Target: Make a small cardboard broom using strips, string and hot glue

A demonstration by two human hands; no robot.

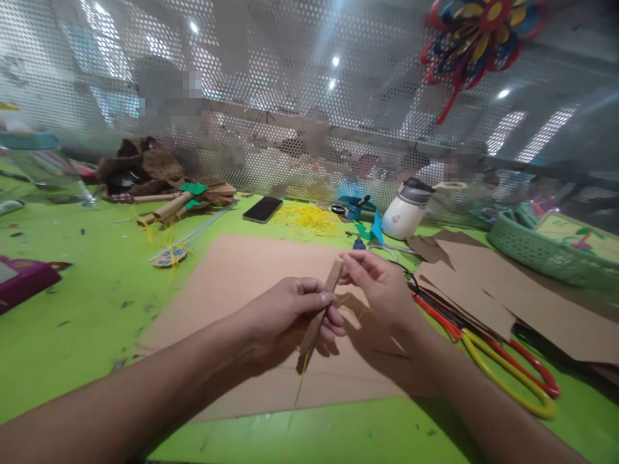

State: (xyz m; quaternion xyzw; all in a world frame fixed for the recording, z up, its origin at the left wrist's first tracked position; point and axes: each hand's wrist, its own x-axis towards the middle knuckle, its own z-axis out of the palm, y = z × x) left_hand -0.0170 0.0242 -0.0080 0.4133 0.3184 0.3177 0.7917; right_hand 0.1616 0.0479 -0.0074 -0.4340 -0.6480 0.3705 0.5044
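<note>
Between my hands, over a large brown cardboard sheet [232, 277], is a narrow folded strip of brown cardboard [333, 277], slanting up to the right. My left hand [290, 309] pinches it around the middle, thumb on top and fingers underneath. My right hand [380, 280] pinches at its upper end, thumb and forefinger together. A yellow string [300, 380] hangs from the strip's lower end, and more yellow string loops below my right hand. What lies inside the strip's fold is hidden.
Scissors with red and yellow handles [507, 367] lie at right beside cut cardboard [522, 283] and a green basket [532, 258]. Farther back are a white bottle [402, 211], yellow string pile [309, 218], phone [262, 209] and cardboard rolls [169, 207]. A perforated metal screen [290, 84] stands behind.
</note>
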